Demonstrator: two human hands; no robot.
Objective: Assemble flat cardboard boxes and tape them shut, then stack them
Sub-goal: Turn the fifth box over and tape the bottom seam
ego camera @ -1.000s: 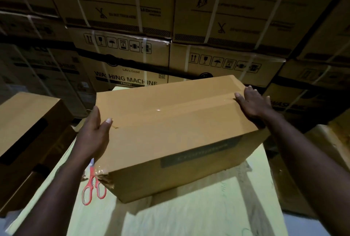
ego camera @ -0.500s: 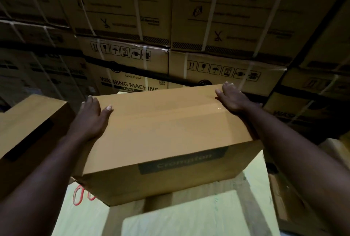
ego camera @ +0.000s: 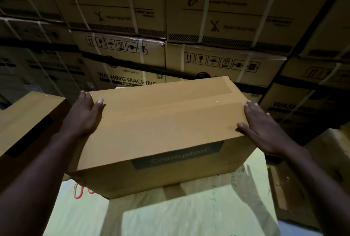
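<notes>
A closed brown cardboard box (ego camera: 162, 128) with clear tape along its top seam and a dark "Crompton" label on its near side hangs lifted above the pale yellow work surface (ego camera: 189, 215). My left hand (ego camera: 83, 114) presses against its left end, thumb on the top. My right hand (ego camera: 265, 128) grips its right end, fingers spread over the top edge. Another assembled brown box (ego camera: 28, 122) with a dark label stands at the left.
Red-handled scissors (ego camera: 79, 191) lie on the work surface, mostly hidden under the held box. A wall of strapped washing machine cartons (ego camera: 125, 61) rises close behind. More cardboard (ego camera: 287, 194) sits low at the right, beside the surface.
The box has come up off the work surface and nearer to me. My right hand slid from the far top corner down to the near right end. The view tilted up slightly.
</notes>
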